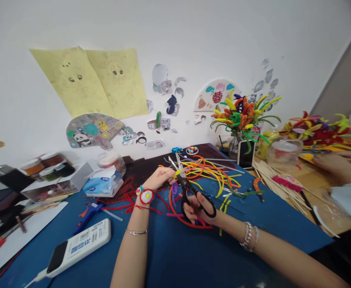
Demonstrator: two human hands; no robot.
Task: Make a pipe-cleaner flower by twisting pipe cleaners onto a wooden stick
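My right hand (197, 209) grips black-handled scissors (185, 185), fingers through the loops, blades open and pointing up and away. My left hand (161, 177) pinches a small yellow and purple pipe-cleaner piece (175, 181) right at the blades. Both hands hover over a blue mat (175, 248). A red pipe-cleaner loop (175, 208) lies under them. Loose orange, yellow and purple pipe cleaners (208, 170) spread just beyond the scissors.
A white remote (78, 246) and blue glue gun (88, 214) lie at left, near a tissue pack (103, 185). A vase of pipe-cleaner flowers (244, 118) and wooden sticks (274, 178) stand right. Another person's hands (340, 162) work at far right.
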